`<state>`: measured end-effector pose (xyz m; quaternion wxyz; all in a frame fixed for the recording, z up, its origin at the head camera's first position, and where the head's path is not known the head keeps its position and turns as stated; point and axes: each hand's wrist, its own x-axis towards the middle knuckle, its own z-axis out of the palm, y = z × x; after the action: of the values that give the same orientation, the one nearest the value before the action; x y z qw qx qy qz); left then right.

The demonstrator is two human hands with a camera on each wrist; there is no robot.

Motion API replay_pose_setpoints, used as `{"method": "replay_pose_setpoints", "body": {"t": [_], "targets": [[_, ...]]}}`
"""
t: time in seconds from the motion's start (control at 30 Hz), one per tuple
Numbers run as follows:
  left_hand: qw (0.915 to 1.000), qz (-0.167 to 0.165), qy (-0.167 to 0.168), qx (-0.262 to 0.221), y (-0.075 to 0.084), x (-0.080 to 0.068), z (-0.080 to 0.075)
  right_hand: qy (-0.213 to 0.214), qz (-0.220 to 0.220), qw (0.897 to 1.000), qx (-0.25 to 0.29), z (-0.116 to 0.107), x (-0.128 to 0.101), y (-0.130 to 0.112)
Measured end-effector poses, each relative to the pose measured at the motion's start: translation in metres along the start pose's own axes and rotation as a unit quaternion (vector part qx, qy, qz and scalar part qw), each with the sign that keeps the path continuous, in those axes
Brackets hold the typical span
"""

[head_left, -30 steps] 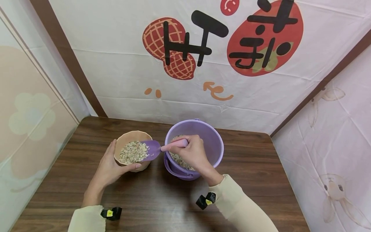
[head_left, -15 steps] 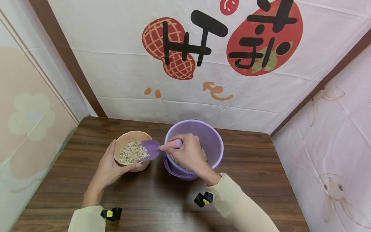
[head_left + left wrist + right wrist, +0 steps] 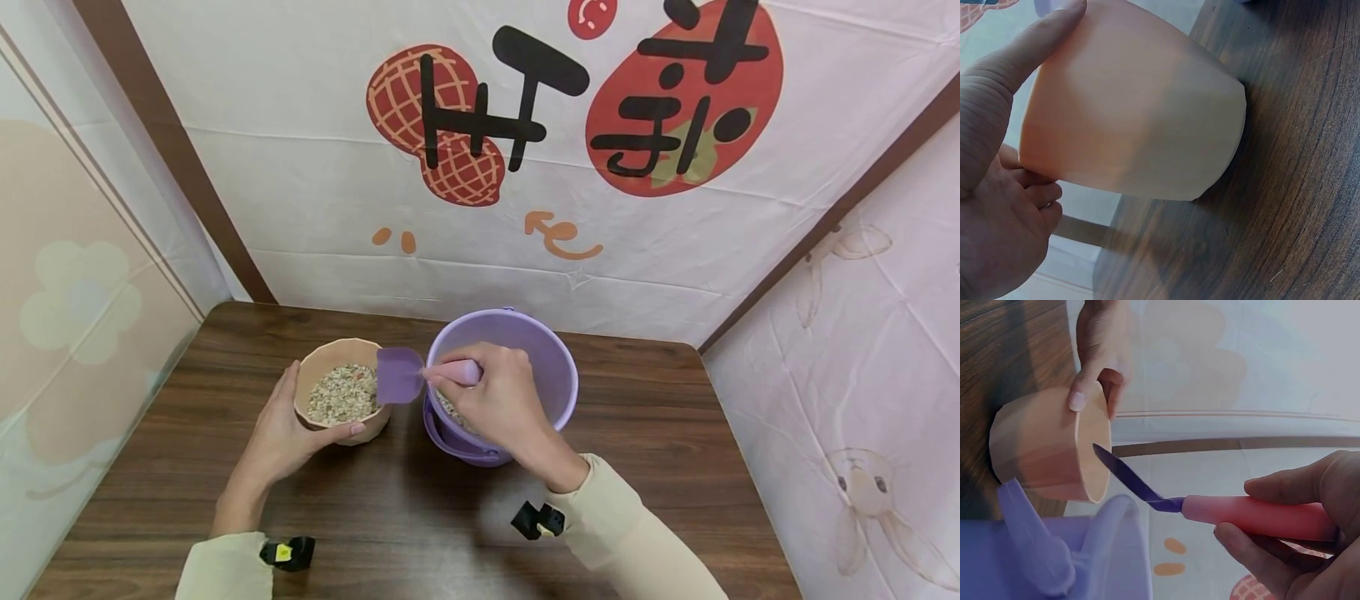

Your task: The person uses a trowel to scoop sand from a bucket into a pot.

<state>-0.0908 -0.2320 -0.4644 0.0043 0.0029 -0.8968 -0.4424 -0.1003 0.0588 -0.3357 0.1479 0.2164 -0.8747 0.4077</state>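
A peach-coloured cup (image 3: 341, 389) holding mixed grain stands on the brown wooden table (image 3: 375, 517). My left hand (image 3: 288, 429) grips it round the side, thumb on the near rim; the left wrist view shows the cup's wall (image 3: 1141, 119) in my palm (image 3: 997, 206). My right hand (image 3: 491, 396) holds the pink handle (image 3: 1254, 515) of a small scoop over the purple bucket (image 3: 555, 379). The purple blade (image 3: 399, 375) of the scoop is raised, tilted and empty beside the cup's right rim (image 3: 1094, 447). Grain lies in the bucket under my hand.
Printed cloth walls close in the table at the back (image 3: 480, 167), left (image 3: 75, 292) and right (image 3: 862, 375). The bucket's folded handle (image 3: 457, 442) hangs at its near side. Bare tabletop lies in front of both vessels.
The scoop's blade lay flat over the cup with grain at its edge; now it has lifted out, turned up on edge and sits empty beside the rim. The left hand stayed still.
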Motion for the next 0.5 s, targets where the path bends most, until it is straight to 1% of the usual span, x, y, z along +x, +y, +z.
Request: {"method": "replay_pose_setpoints", "body": {"t": [0.13,0.27,0.4,0.5], "targets": [[1.0000,-0.005,-0.003,0.000,0.001,0.000,0.000,0.034,0.015,0.999,0.033,-0.013,-0.004,0.007],[1.0000,-0.009,-0.001,0.000,0.001,0.000,-0.001,0.070,0.040,0.994,0.073,-0.029,-0.013,0.020],[1.0000,-0.010,0.001,0.000,0.002,0.001,0.000,0.083,0.084,0.986,0.119,-0.047,-0.025,0.037],[0.9999,-0.010,0.002,-0.001,0.002,0.001,0.000,0.088,0.126,0.977,0.147,-0.059,-0.036,0.052]]}}
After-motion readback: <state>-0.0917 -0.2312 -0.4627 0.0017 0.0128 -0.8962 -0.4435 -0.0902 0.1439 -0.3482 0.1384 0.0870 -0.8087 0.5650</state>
